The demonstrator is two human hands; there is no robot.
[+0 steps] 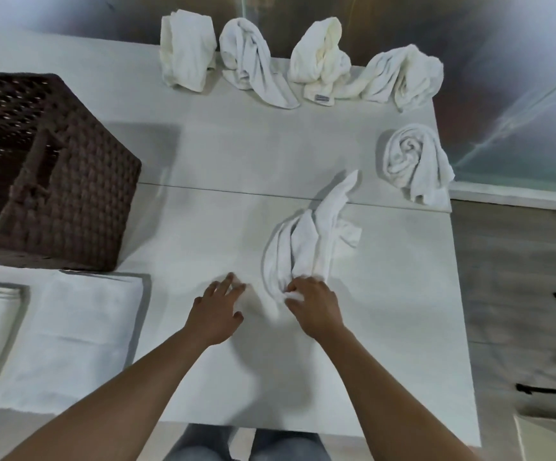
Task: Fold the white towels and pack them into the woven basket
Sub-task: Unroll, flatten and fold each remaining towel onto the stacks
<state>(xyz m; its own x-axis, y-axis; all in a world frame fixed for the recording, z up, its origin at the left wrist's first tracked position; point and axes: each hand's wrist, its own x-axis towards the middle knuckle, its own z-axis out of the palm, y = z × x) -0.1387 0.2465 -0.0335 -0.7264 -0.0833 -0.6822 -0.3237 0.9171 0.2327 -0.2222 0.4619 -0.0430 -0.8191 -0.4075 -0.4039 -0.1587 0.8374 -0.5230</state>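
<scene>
Right hand (315,304) down on the desk (203,227), fingers pinching the near end of a crumpled towel (306,247) that trails away toward the far right. Left hand (215,311) just beside it, fingers spread and flat on the desk, holding nothing. Off to the left, a flat towel (80,327), and behind it the basket (70,194). Further right, a rolled towel (414,163) at the desk edge. Along the back edge, four bunched towels (303,61) in a row.
</scene>
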